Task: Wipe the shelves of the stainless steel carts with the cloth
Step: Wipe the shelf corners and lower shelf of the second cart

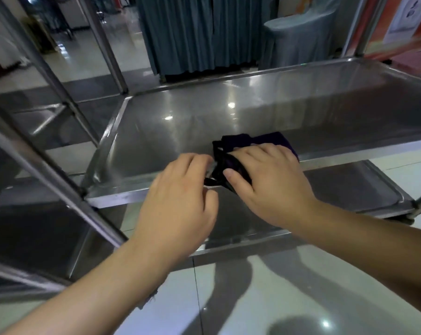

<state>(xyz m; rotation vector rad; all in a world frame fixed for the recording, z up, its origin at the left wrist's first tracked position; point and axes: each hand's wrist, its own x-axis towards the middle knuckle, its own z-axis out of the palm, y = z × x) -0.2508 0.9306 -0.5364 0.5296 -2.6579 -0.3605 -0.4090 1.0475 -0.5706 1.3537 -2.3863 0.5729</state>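
Observation:
A dark purple-black cloth [231,151] lies bunched at the front edge of the cart's middle steel shelf [204,117]. My right hand [269,180] lies on top of it, fingers curled over the cloth and thumb against its near side. My left hand [180,201] is just left of the cloth with curled fingers, its fingertips at a dangling corner of the cloth near the shelf rim. A lower shelf [349,189] shows beneath, partly hidden by my hands and forearms.
A second steel cart [35,165] stands close on the left, its upright posts slanting across the view. Teal curtains [192,32] and a covered chair [299,37] stand behind the cart. The floor is glossy tile [253,298].

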